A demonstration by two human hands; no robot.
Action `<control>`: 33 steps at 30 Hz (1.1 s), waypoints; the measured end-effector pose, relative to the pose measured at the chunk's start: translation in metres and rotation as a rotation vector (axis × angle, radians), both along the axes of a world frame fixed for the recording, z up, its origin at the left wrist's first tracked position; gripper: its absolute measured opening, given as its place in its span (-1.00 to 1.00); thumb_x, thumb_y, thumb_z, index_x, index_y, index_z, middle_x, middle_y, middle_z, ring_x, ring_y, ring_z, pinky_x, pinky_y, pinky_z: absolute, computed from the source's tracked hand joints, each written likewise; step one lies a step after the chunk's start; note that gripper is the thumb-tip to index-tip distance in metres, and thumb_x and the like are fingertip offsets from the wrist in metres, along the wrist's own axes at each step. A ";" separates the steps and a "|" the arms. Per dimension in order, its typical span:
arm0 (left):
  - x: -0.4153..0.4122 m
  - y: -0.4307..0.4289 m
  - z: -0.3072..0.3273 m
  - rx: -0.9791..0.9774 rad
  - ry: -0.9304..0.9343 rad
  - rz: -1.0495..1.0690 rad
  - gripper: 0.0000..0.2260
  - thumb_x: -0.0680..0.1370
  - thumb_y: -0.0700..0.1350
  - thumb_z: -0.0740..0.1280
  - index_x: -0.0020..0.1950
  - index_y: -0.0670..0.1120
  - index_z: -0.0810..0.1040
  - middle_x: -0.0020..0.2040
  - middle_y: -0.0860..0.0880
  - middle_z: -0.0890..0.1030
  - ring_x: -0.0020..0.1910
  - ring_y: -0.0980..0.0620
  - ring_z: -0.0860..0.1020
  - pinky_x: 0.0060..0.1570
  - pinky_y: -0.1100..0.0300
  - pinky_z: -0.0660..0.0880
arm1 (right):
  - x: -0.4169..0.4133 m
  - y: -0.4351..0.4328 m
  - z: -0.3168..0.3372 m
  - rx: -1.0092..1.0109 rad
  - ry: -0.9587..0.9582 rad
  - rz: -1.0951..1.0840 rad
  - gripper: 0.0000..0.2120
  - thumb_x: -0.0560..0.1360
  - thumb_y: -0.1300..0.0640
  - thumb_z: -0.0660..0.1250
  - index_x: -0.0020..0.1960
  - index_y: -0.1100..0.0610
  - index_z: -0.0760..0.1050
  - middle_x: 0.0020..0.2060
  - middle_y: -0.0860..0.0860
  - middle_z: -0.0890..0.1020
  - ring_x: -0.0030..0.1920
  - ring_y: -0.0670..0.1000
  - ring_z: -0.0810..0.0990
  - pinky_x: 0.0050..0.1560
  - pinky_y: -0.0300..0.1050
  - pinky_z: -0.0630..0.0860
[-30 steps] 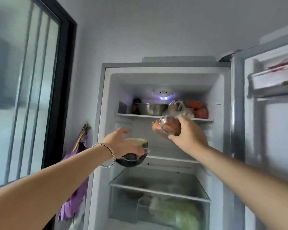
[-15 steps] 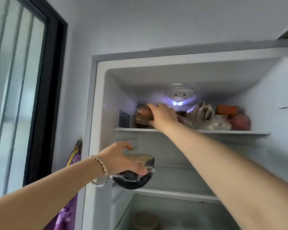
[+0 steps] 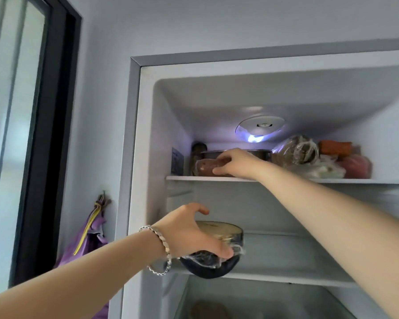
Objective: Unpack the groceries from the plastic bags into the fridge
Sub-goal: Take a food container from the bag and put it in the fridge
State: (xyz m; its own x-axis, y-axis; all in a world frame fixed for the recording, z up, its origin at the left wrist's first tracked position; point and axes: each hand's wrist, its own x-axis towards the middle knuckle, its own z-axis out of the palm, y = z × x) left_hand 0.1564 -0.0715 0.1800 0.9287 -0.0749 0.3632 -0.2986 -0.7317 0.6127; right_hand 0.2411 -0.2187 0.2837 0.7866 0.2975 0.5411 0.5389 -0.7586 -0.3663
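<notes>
1. The left grip [image 3: 189, 236], with a beaded bracelet [image 3: 162, 246] on its wrist, is nearest. It is closed on a film-wrapped dark half-round vegetable [image 3: 217, 269]: the fingers curl under its rounded side and the thumb lifts free above its pale cut face.
2. That vegetable is held at the front of the open fridge [image 3: 134, 134], just above the edge of the middle shelf [image 3: 286, 278] and towards the left wall.
3. Further in and higher, the right grip [image 3: 237, 162] is closed round a film-wrapped reddish-brown packet [image 3: 203, 168], fingers over the top and thumb below. The packet lies on the left part of the top shelf [image 3: 355, 181].
4. Behind the packet are a dark jar [image 3: 198, 147] and a steel bowl [image 3: 262, 154]. To the right lie a wrapped brown bundle [image 3: 295, 153], a carrot [image 3: 335, 147] and a red item in clear plastic [image 3: 355, 165].
5. A round light [image 3: 259, 128] glows on the back wall above them.
6. Left of the fridge, a purple bag [image 3: 90, 238] hangs on the wall beside a dark window frame [image 3: 46, 134].
</notes>
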 end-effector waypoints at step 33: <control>-0.006 -0.085 -0.204 -1.326 0.450 0.338 -0.83 0.56 -0.08 0.23 -0.18 -0.13 0.38 -0.50 -0.04 0.46 -0.58 0.04 0.44 -0.52 0.31 0.42 | -0.086 -0.128 -0.249 -0.274 0.233 -0.005 0.22 0.13 -0.13 0.58 0.54 0.01 -0.13 0.48 0.00 0.11 0.46 0.02 0.17 0.42 -0.07 0.24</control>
